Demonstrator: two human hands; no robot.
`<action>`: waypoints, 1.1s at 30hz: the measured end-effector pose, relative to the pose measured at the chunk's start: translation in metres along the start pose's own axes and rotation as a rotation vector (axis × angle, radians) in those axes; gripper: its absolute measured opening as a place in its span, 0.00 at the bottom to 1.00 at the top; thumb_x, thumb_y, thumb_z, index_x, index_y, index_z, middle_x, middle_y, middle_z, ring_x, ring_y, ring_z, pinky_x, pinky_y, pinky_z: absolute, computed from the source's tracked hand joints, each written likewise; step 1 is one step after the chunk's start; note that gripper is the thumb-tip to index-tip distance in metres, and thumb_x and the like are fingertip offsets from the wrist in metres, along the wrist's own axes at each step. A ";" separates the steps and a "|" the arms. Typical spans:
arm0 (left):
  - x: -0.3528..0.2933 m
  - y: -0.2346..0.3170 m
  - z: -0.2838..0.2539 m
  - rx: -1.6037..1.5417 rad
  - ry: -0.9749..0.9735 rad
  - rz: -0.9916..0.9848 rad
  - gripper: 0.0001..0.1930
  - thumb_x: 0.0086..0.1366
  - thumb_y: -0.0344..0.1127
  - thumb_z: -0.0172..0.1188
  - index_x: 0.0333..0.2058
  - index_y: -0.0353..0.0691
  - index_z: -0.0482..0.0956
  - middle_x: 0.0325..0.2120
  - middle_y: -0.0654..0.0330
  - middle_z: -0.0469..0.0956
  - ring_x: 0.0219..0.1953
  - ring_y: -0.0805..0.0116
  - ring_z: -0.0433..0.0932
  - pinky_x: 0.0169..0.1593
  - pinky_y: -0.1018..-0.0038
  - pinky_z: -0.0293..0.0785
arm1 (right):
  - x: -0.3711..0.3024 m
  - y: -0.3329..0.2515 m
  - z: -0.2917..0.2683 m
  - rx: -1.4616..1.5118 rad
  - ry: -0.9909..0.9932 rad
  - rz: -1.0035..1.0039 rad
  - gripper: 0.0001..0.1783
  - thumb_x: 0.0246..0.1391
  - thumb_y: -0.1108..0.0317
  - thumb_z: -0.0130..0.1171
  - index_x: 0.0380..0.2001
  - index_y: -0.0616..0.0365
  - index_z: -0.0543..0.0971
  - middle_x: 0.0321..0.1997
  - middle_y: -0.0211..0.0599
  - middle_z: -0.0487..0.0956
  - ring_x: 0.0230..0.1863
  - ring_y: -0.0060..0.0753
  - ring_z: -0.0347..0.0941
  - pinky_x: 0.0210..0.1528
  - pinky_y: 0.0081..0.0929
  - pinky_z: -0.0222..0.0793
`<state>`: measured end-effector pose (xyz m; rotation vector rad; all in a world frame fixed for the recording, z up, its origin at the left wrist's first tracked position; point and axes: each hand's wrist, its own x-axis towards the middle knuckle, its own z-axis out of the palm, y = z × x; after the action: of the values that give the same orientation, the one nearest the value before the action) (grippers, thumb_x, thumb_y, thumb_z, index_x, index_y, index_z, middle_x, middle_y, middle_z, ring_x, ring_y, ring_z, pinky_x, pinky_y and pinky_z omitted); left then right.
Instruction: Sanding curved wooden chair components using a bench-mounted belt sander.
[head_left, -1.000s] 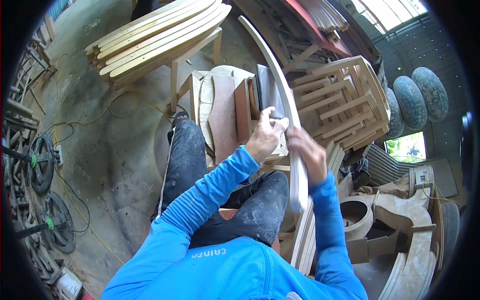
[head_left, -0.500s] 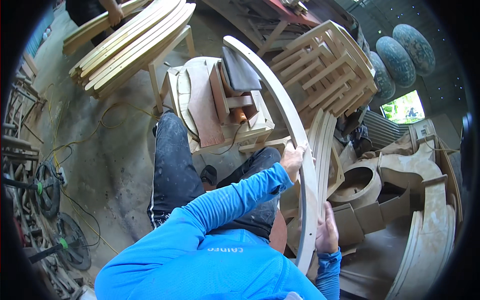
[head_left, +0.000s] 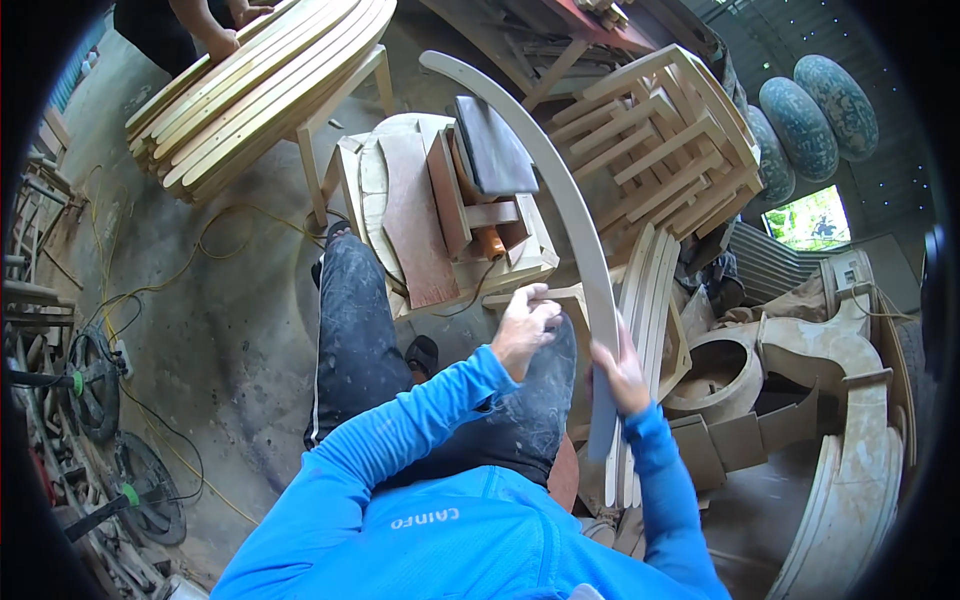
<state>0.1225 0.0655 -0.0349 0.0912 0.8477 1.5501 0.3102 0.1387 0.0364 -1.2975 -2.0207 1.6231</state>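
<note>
A long, curved, pale wooden strip (head_left: 570, 195) rises past my knees, its far end arching toward the upper left. My right hand (head_left: 622, 372) is closed round its lower part. My left hand (head_left: 528, 328) is off the strip, just left of it above my knee, with loosely bent fingers and nothing visible in them. Beyond my knees, what looks like a belt sander with a grey belt (head_left: 497, 150) and an orange handle (head_left: 489, 243) sits in a wooden frame on a low stand. The strip passes to the right of the belt.
More curved strips (head_left: 645, 300) lean at my right. Behind them are stacked slatted frames (head_left: 660, 140) and a round wooden ring (head_left: 715, 370). At the far left, another person's hands (head_left: 222, 42) touch a pile of strips (head_left: 260, 95). A yellow cable (head_left: 205, 235) crosses the floor.
My left hand has let go of the strip and moved left. My right hand has moved up and now grips it. The strip has shifted upward. The other person's hands moved onto the pile.
</note>
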 end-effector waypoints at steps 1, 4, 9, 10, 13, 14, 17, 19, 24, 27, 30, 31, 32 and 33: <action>0.001 0.002 -0.012 0.010 -0.005 -0.002 0.29 0.72 0.36 0.59 0.68 0.38 0.60 0.59 0.47 0.71 0.57 0.55 0.75 0.62 0.55 0.72 | 0.039 0.005 -0.002 -0.154 0.033 -0.139 0.39 0.65 0.63 0.57 0.76 0.50 0.56 0.38 0.41 0.81 0.23 0.32 0.77 0.26 0.32 0.76; 0.012 0.003 -0.046 0.083 0.004 0.021 0.22 0.71 0.34 0.60 0.61 0.39 0.68 0.48 0.53 0.79 0.44 0.64 0.82 0.52 0.65 0.78 | 0.172 -0.001 -0.011 -0.542 0.126 -0.453 0.38 0.63 0.60 0.59 0.74 0.53 0.61 0.45 0.45 0.83 0.31 0.35 0.82 0.37 0.39 0.81; 0.049 -0.010 -0.108 0.269 0.200 0.104 0.16 0.71 0.35 0.59 0.54 0.39 0.75 0.42 0.59 0.81 0.38 0.69 0.82 0.44 0.72 0.78 | 0.300 -0.124 0.048 -0.512 -0.023 -0.206 0.40 0.64 0.56 0.59 0.76 0.47 0.58 0.47 0.51 0.83 0.37 0.37 0.84 0.37 0.38 0.81; 0.051 -0.005 -0.103 0.275 0.189 0.103 0.16 0.71 0.35 0.59 0.54 0.39 0.75 0.42 0.59 0.81 0.38 0.69 0.82 0.44 0.72 0.78 | 0.312 -0.128 0.055 -0.557 0.057 -0.252 0.41 0.65 0.56 0.59 0.77 0.46 0.57 0.48 0.52 0.83 0.36 0.38 0.84 0.36 0.38 0.81; 0.050 0.002 -0.118 0.281 0.147 0.274 0.15 0.72 0.34 0.59 0.54 0.38 0.76 0.40 0.60 0.82 0.40 0.70 0.82 0.43 0.73 0.78 | 0.296 -0.154 0.108 -0.570 0.008 -0.161 0.41 0.65 0.57 0.57 0.77 0.46 0.57 0.50 0.54 0.83 0.39 0.41 0.84 0.44 0.41 0.81; 0.053 -0.001 -0.112 0.290 0.125 0.272 0.15 0.72 0.34 0.59 0.54 0.38 0.76 0.40 0.60 0.82 0.40 0.70 0.82 0.43 0.73 0.78 | 0.303 -0.137 0.095 -0.569 0.052 -0.276 0.39 0.65 0.58 0.56 0.77 0.48 0.59 0.53 0.57 0.82 0.41 0.43 0.84 0.52 0.41 0.78; 0.056 -0.008 -0.104 0.365 0.108 0.391 0.12 0.72 0.32 0.58 0.52 0.37 0.77 0.39 0.59 0.82 0.40 0.71 0.81 0.44 0.72 0.78 | 0.277 -0.078 0.054 -0.491 0.095 -0.483 0.39 0.65 0.58 0.55 0.76 0.52 0.59 0.54 0.56 0.82 0.40 0.40 0.84 0.52 0.38 0.77; 0.049 -0.006 -0.102 0.428 0.132 0.532 0.10 0.69 0.29 0.58 0.47 0.35 0.79 0.42 0.57 0.81 0.43 0.67 0.81 0.47 0.69 0.80 | 0.202 -0.050 0.044 -0.268 -0.030 -0.361 0.40 0.66 0.60 0.54 0.78 0.52 0.54 0.48 0.50 0.82 0.30 0.36 0.82 0.38 0.36 0.78; 0.051 0.057 -0.022 0.991 0.065 1.246 0.10 0.66 0.31 0.60 0.45 0.38 0.80 0.43 0.51 0.79 0.51 0.49 0.77 0.59 0.60 0.73 | -0.027 0.032 -0.008 0.221 -0.055 0.041 0.47 0.68 0.57 0.55 0.80 0.35 0.39 0.25 0.41 0.77 0.16 0.33 0.73 0.17 0.29 0.70; 0.072 0.076 0.025 1.275 -0.008 1.414 0.15 0.68 0.41 0.61 0.49 0.40 0.81 0.52 0.51 0.78 0.61 0.49 0.71 0.68 0.53 0.61 | -0.154 0.084 -0.020 0.444 0.062 0.239 0.50 0.68 0.56 0.58 0.80 0.31 0.36 0.27 0.45 0.77 0.18 0.36 0.74 0.19 0.32 0.73; 0.099 0.068 0.045 1.529 -0.062 1.398 0.22 0.72 0.52 0.56 0.55 0.43 0.81 0.58 0.51 0.76 0.68 0.48 0.65 0.72 0.45 0.51 | -0.244 0.121 -0.025 0.603 0.096 0.371 0.49 0.69 0.58 0.58 0.80 0.31 0.37 0.30 0.47 0.78 0.21 0.37 0.76 0.22 0.34 0.75; 0.103 0.061 0.050 1.631 -0.112 1.303 0.24 0.73 0.55 0.53 0.56 0.44 0.81 0.59 0.52 0.75 0.69 0.48 0.63 0.73 0.43 0.48 | -0.265 0.126 -0.029 0.584 0.116 0.399 0.50 0.68 0.58 0.59 0.80 0.31 0.37 0.30 0.47 0.78 0.21 0.37 0.76 0.22 0.35 0.75; 0.102 0.057 0.055 1.730 -0.164 1.209 0.26 0.74 0.58 0.50 0.57 0.45 0.80 0.60 0.53 0.75 0.71 0.48 0.61 0.73 0.41 0.45 | -0.283 0.126 -0.031 0.566 0.138 0.423 0.50 0.68 0.58 0.59 0.80 0.32 0.38 0.30 0.46 0.78 0.22 0.37 0.76 0.22 0.35 0.75; 0.098 0.051 0.057 1.801 -0.246 1.023 0.28 0.74 0.61 0.48 0.57 0.46 0.81 0.60 0.54 0.75 0.73 0.47 0.58 0.74 0.38 0.41 | -0.299 0.123 -0.035 0.530 0.148 0.384 0.51 0.66 0.58 0.62 0.80 0.33 0.39 0.29 0.46 0.78 0.21 0.37 0.76 0.22 0.35 0.76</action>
<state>0.0911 0.1827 -0.0066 2.2025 1.8721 1.0091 0.5648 -0.0634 0.0380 -1.5830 -1.1795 1.9694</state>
